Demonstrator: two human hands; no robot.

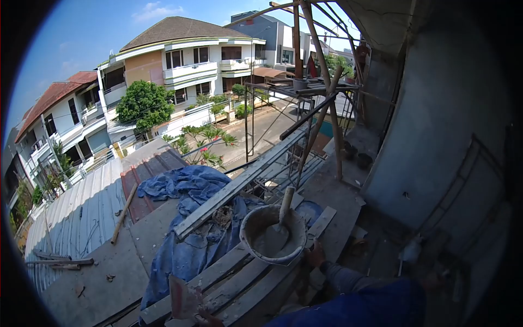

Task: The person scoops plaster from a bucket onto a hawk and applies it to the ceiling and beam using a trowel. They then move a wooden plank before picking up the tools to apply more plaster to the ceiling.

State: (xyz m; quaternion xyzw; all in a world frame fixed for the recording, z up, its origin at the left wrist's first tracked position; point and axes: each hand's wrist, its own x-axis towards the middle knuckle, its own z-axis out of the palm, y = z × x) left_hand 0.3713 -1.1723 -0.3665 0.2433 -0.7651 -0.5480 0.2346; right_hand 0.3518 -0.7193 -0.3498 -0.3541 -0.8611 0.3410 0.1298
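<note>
A round bucket (pixel 248 226) of wet grey mortar (pixel 267 246) stands on the wooden planks (pixel 234 291). A trowel (pixel 277 234) rests in the mortar, its pale handle (pixel 286 203) pointing up past the rim. My right hand (pixel 316 255) is closed close beside the bucket's right side; whatever its fingers grip is hidden. At the bottom edge, my left hand (pixel 208 320) is partly cut off by the frame. Its fingers are closed at the lower end of a flat, reddish board-like tool (pixel 184 298), which tilts upward over the planks.
A crumpled blue tarp (pixel 190 256) lies left of the planks, beside a corrugated roof (pixel 81 212). A long metal beam (pixel 234 188) runs toward scaffolding poles (pixel 333 125). The grey wall (pixel 436 136) bounds the right. Dark buckets (pixel 363 160) stand farther along the ledge.
</note>
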